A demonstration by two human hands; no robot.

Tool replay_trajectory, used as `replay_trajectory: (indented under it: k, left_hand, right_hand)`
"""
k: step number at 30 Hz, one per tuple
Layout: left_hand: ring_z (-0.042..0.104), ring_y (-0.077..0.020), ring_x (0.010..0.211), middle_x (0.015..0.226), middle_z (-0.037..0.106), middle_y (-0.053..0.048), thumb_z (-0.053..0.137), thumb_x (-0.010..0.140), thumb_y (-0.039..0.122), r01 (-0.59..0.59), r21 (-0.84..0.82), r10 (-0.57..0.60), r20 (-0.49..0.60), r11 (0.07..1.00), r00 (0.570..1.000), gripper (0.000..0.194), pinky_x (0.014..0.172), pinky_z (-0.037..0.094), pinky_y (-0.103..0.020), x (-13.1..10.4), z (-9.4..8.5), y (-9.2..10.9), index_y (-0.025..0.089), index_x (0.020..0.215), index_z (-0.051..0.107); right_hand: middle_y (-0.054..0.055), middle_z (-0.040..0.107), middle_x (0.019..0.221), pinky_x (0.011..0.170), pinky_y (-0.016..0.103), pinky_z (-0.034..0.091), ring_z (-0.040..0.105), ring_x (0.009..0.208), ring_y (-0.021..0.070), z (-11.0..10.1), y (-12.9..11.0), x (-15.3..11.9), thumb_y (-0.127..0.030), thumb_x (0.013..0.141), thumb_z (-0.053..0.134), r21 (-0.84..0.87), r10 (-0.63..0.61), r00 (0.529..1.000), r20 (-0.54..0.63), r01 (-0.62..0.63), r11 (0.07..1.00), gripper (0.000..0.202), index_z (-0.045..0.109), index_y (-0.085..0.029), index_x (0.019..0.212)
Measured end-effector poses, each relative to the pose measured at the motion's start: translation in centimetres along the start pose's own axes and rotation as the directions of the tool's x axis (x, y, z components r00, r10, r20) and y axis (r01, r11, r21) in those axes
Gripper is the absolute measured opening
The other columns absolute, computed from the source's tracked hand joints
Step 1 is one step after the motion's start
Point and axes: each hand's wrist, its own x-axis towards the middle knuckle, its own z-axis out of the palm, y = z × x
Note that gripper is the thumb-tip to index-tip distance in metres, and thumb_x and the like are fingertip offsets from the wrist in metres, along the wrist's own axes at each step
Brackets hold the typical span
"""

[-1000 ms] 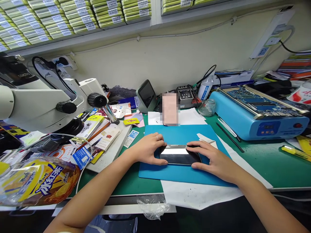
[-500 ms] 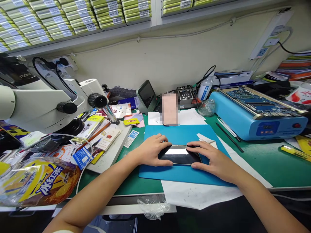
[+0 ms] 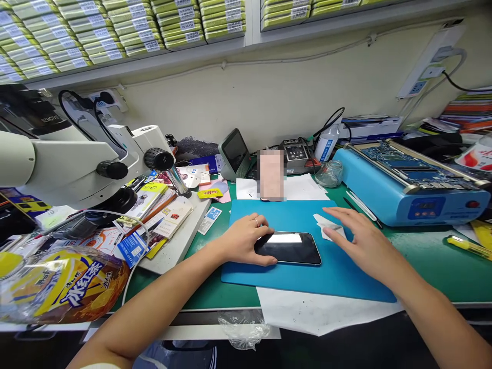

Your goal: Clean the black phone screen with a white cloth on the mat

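A black smartphone (image 3: 295, 249) lies flat, screen up, on the blue work mat (image 3: 269, 279), with a bright reflection along its upper half. My left hand (image 3: 246, 240), a ring on one finger, grips the phone's left end between thumb and fingers and covers that end. To the right of the phone, my right hand (image 3: 359, 243) hovers with thumb and fingers apart, holding nothing. Beside its fingertips is a crumpled white tissue (image 3: 326, 225), partly behind the thumb; whether they touch, I cannot tell.
At left stand a microscope (image 3: 77, 164) and an iced tea bottle (image 3: 65, 287), near piled papers and boxes. A blue heating station (image 3: 407, 202) bearing circuit boards is at right, with tweezers-like tools (image 3: 363, 207) beside it. White paper (image 3: 307, 310) sticks out under the mat.
My right hand has let go of the phone's right end and moved right, toward the tissue. My left hand stays on the phone. The view has shifted slightly.
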Motion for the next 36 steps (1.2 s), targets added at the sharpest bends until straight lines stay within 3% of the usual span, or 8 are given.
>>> replay_trajectory:
  k: [3, 8, 14, 17, 22, 29, 36]
  left_hand:
    - [0.061, -0.0268, 0.097, 0.109, 0.064, -0.011, 0.073, 0.078, 0.065, 0.003, -0.005, -0.003, 0.0, 1.0, 1.0, 0.066, 0.088, 0.051, -0.039, 0.0, 0.0, -0.1, 0.016, 0.121, 0.068]
    - [0.061, -0.0267, 0.099, 0.108, 0.064, -0.01, 0.074, 0.078, 0.064, -0.001, -0.014, 0.001, 0.01, 1.0, 1.0, 0.065, 0.088, 0.051, -0.038, 0.0, -0.1, -0.2, 0.016, 0.121, 0.068]
    - [0.061, -0.0263, 0.101, 0.111, 0.064, -0.011, 0.075, 0.078, 0.063, -0.014, -0.038, 0.015, 0.009, 0.999, 1.0, 0.068, 0.088, 0.051, -0.037, -0.1, -0.3, -0.3, 0.014, 0.124, 0.066]
    - [0.061, -0.0265, 0.1, 0.11, 0.064, -0.011, 0.075, 0.078, 0.064, -0.004, -0.041, 0.005, 0.017, 0.999, 1.0, 0.067, 0.089, 0.051, -0.038, -0.1, -0.3, -0.3, 0.015, 0.124, 0.066]
    - [0.061, -0.0271, 0.101, 0.113, 0.064, -0.011, 0.071, 0.08, 0.068, 0.003, -0.047, -0.002, 0.033, 0.999, 0.999, 0.069, 0.089, 0.051, -0.039, -0.1, -0.3, -0.4, 0.018, 0.126, 0.065]
    - [0.061, -0.0271, 0.1, 0.113, 0.065, -0.012, 0.067, 0.081, 0.072, -0.012, -0.054, 0.013, 0.02, 0.998, 1.0, 0.071, 0.088, 0.05, -0.038, -0.2, -0.3, -0.6, 0.017, 0.127, 0.065]
    - [0.061, -0.0288, 0.102, 0.117, 0.063, -0.014, 0.066, 0.076, 0.08, -0.054, -0.033, 0.055, 0.021, 0.998, 0.998, 0.086, 0.09, 0.048, -0.039, -0.6, -1.2, -1.4, 0.014, 0.131, 0.063]
  right_hand:
    - [0.017, 0.07, 0.119, 0.087, 0.051, 0.057, 0.066, 0.109, 0.0357, 0.0, 1.7, 0.8, -0.053, 0.094, 0.044, -0.06, 0.038, 0.998, 0.057, -0.034, 0.998, 0.048, 0.073, -0.02, 0.113]
    - [0.014, 0.07, 0.1, 0.077, 0.045, 0.056, 0.068, 0.094, 0.0304, 0.5, 2.2, 1.2, -0.047, 0.096, 0.039, -0.037, 0.0, 0.998, 0.063, 0.002, 0.999, 0.042, 0.071, -0.02, 0.091]
    - [0.009, 0.072, 0.099, 0.076, 0.041, 0.055, 0.068, 0.094, 0.028, 0.0, -1.7, -0.5, -0.047, 0.099, 0.042, 0.035, -0.055, 0.998, -0.036, 0.057, 0.998, 0.036, 0.069, -0.024, 0.103]
    - [0.007, 0.072, 0.098, 0.073, 0.037, 0.056, 0.068, 0.09, 0.0248, 0.5, -3.8, -1.6, -0.047, 0.1, 0.046, 0.101, -0.098, 0.995, -0.003, 0.097, 0.99, 0.033, 0.067, -0.024, 0.111]
    - [0.009, 0.071, 0.104, 0.082, 0.039, 0.055, 0.066, 0.096, 0.0238, 1.6, -5.5, -2.7, -0.04, 0.103, 0.044, 0.049, -0.279, 0.96, -0.026, 0.28, 0.959, 0.031, 0.069, -0.023, 0.099]
    - [0.011, 0.072, 0.11, 0.082, 0.042, 0.058, 0.068, 0.103, 0.0277, 2.1, -7.2, -3.0, -0.042, 0.103, 0.043, -0.018, -0.335, 0.941, 0.044, 0.336, 0.942, 0.035, 0.071, -0.022, 0.109]
    - [0.013, 0.073, 0.119, 0.089, 0.045, 0.057, 0.067, 0.111, 0.0298, 3.3, -11.2, -1.9, -0.037, 0.103, 0.048, -0.004, -0.433, 0.894, 0.111, 0.436, 0.9, 0.033, 0.067, -0.018, 0.119]
